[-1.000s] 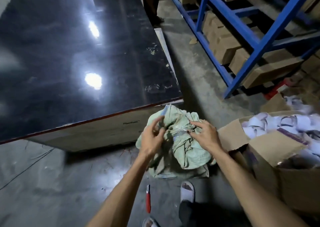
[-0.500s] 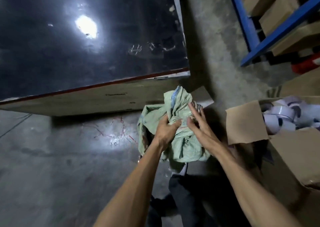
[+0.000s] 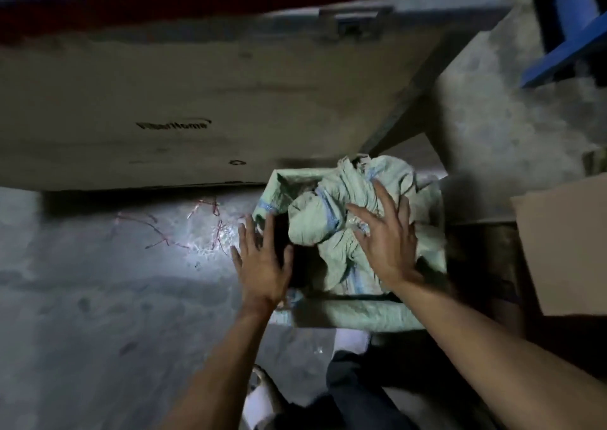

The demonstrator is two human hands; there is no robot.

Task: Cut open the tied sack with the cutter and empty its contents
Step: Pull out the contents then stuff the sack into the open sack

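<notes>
The pale green woven sack (image 3: 341, 232) with blue stripes lies crumpled on the concrete floor in front of me, its bunched top folded over a squarish, box-like bulk. My left hand (image 3: 262, 258) lies flat with fingers apart against the sack's left edge. My right hand (image 3: 384, 239) rests on top of the crumpled cloth with its fingers spread, holding nothing. The cutter is not in sight.
A large board with a pale side (image 3: 197, 101) and red top trim overhangs just beyond the sack. A blue rack leg (image 3: 565, 35) stands at the top right. A cardboard box flap (image 3: 565, 249) is close on the right. Red string scraps (image 3: 184, 226) litter the floor. My sandalled foot (image 3: 351, 341) is below the sack.
The view has tipped down and closer. Both hands have let go of the sack's bunched top and now lie flat on it. The red cutter seen on the floor earlier is out of view.
</notes>
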